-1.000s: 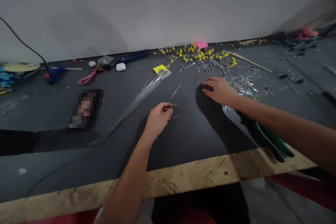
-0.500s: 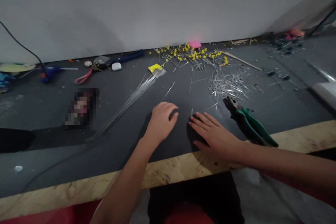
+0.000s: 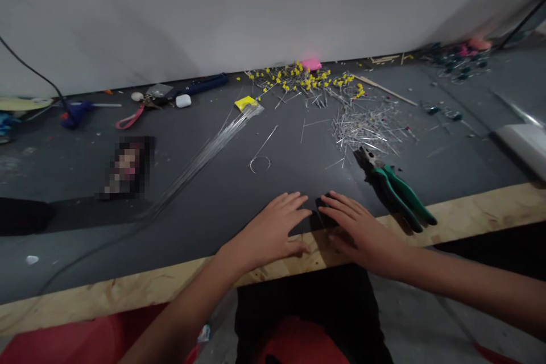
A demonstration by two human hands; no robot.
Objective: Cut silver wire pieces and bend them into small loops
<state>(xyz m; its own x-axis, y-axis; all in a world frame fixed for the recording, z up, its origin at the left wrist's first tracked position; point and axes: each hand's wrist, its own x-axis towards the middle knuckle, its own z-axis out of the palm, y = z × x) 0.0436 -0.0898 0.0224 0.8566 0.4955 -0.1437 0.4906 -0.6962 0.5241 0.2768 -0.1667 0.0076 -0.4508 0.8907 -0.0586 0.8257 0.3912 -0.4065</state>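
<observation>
My left hand (image 3: 273, 231) and my right hand (image 3: 360, 230) lie flat side by side at the front edge of the dark table mat (image 3: 213, 193), fingers stretched out, fingertips almost touching. Neither holds anything that I can see. A thin wire with a loop at its end (image 3: 260, 159) lies on the mat just beyond my left hand. Green-handled pliers (image 3: 394, 187) rest to the right of my right hand. A bundle of long straight wires (image 3: 200, 156) with a yellow tag runs diagonally to the left.
A heap of short cut wires (image 3: 367, 128) and yellow-headed pins (image 3: 302, 77) lies toward the wall. Keys with a pink strap (image 3: 132, 114), a white earbud case (image 3: 183, 100) and a blue tool (image 3: 74, 114) sit at the back left. The plywood table edge (image 3: 128, 290) runs along the front.
My left hand let go of the looped wire, which now lies on the mat. Both hands drew back to the front edge and flattened; the right came away from the wire heap.
</observation>
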